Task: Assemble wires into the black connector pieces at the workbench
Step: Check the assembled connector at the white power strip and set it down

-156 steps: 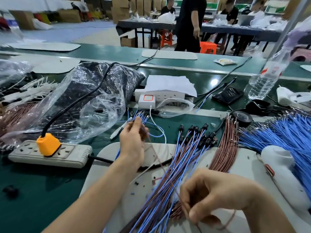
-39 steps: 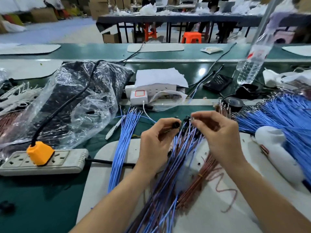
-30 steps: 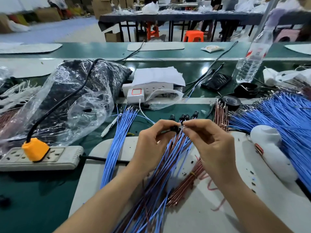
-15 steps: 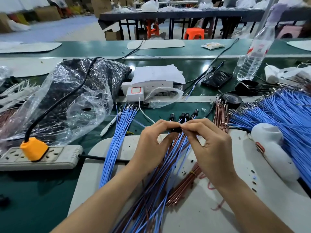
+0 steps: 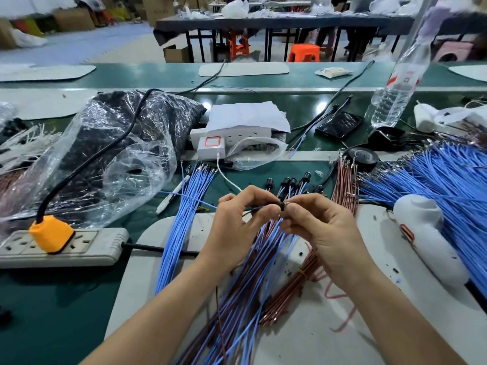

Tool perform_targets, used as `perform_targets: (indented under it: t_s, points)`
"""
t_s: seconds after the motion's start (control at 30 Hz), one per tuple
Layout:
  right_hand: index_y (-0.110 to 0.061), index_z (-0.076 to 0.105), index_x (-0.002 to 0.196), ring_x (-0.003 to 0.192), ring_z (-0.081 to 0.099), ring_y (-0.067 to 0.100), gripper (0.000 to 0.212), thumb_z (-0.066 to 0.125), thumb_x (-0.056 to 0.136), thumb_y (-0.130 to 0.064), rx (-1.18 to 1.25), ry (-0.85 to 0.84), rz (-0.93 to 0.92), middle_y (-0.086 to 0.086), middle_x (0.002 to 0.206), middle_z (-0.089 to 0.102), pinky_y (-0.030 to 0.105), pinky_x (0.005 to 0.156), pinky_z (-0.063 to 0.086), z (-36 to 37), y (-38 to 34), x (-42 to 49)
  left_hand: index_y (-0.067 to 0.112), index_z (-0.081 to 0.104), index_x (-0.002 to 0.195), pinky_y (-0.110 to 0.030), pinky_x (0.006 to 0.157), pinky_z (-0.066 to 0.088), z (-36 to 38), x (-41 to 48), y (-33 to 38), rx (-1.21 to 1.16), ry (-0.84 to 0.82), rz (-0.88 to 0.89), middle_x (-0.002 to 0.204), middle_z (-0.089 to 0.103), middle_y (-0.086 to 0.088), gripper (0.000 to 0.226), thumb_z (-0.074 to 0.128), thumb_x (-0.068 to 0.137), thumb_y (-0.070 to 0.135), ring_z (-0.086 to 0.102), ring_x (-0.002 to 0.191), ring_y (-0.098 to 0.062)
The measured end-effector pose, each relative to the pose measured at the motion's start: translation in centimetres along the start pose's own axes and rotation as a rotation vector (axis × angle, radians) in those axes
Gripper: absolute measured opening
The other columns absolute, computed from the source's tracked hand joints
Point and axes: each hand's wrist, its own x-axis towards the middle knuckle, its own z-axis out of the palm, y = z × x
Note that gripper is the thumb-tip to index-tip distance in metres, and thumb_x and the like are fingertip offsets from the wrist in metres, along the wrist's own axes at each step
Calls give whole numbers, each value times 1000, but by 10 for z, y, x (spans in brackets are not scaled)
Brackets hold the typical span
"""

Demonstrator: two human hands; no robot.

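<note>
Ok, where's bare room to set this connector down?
Bare: the green bench in front of the power strip, and the white mat between the right forearm and the white tool. Crowded: mat centre under blue and brown wires, far right under the blue wire pile.

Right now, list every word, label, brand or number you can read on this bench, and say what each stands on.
No text reads clearly enough to quote.
Water bottle label: red and white print, too blurred.
Phone screen: faint marks, too small.
Black tape roll: pale marks, unreadable.
Yellow-and-white packet: blurred.
White charger: a red square outline, no letters.
</note>
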Motion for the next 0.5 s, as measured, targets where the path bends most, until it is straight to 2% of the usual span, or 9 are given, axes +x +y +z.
perform_targets:
  t_s: [0.13, 0.17, 0.23, 0.3, 0.4, 0.5]
  points:
    - [-10, 70, 77, 54, 64, 17, 3, 69, 74, -11, -83, -16, -14, 10, 66, 69, 21, 55, 53, -3, 1, 0, 37, 60, 83, -56, 87, 44, 0, -1, -3, -8, -21, -16, 69, 66, 22, 8, 64, 82, 31, 65, 74, -8]
    - [-7, 68, 79, 55, 65, 16, 3, 68, 77, -5, -119, -25, -47, 10, 66, 70, 22, 56, 54, -4, 0, 0, 36, 60, 83, -50, 86, 46, 0, -2, -5, -17, -32, -28, 65, 66, 17, 12, 66, 84, 27, 64, 73, -10]
    - [-5, 66, 80, 56, 65, 16, 8, 65, 82, 3, -182, -29, -87, 10, 66, 70, 22, 57, 54, -4, -1, 0, 32, 60, 83, -30, 75, 48, 0, -3, -6, -51, -56, -42, 60, 65, 8, 17, 67, 86, 17, 62, 65, -9]
    - [-3, 66, 78, 53, 63, 17, 5, 66, 82, 0, -181, -31, -52, 10, 64, 69, 23, 53, 53, -4, -1, 1, 27, 60, 81, -17, 65, 47, 0, -3, -6, -89, -76, -45, 60, 65, 6, 16, 67, 86, 12, 61, 59, -6]
    - [-4, 64, 73, 48, 60, 18, 13, 69, 72, -16, -88, -55, 73, 13, 63, 67, 25, 48, 51, -7, -2, 2, 24, 61, 80, -17, 62, 50, 0, -3, -8, -132, -89, -50, 64, 69, 6, 16, 67, 84, 10, 64, 59, -8]
    - [-8, 66, 69, 48, 61, 19, 10, 70, 69, -17, -79, -91, 108, 14, 63, 68, 24, 48, 51, -9, -3, 3, 25, 62, 80, -14, 63, 50, 0, -3, -9, -160, -103, -48, 68, 71, 10, 7, 68, 78, 24, 65, 61, -6]
